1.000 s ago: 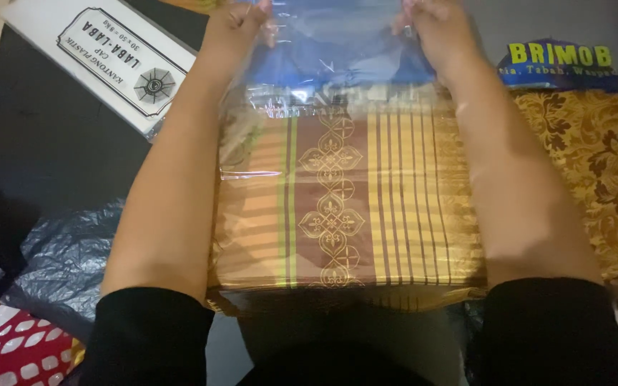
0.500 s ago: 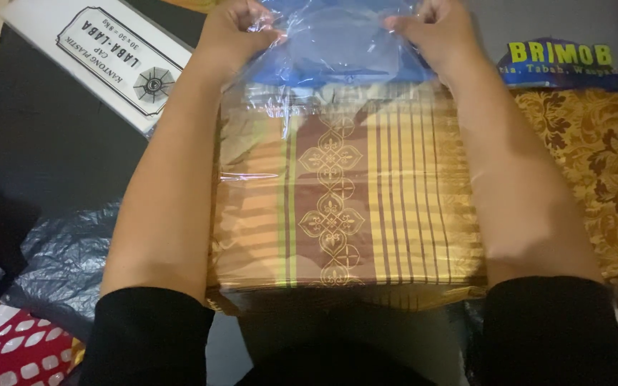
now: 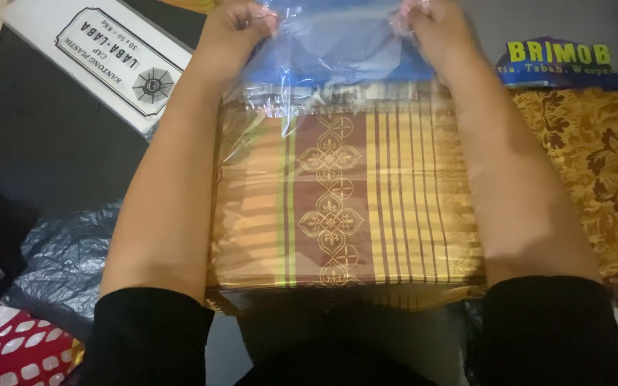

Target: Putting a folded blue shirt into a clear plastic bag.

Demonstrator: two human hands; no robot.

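A folded brown and gold striped cloth (image 3: 345, 207) with an ornamental band lies inside a clear plastic bag (image 3: 330, 57) in front of me. My left hand (image 3: 234, 32) grips the far left corner of the bag's open end. At the far right corner my right hand (image 3: 434, 28) pinches the same plastic edge. Both forearms run along the sides of the cloth, and the plastic is stretched between the hands.
A white flat box (image 3: 101, 57) with a black printed label lies at the upper left on black plastic sheeting (image 3: 51, 236). A second packaged gold floral cloth (image 3: 595, 171) sits at the right. A red and white patterned item (image 3: 8, 350) shows at the lower left.
Both hands have pulled the bag's open end slightly farther away and upward, stretching the plastic tighter over the cloth.
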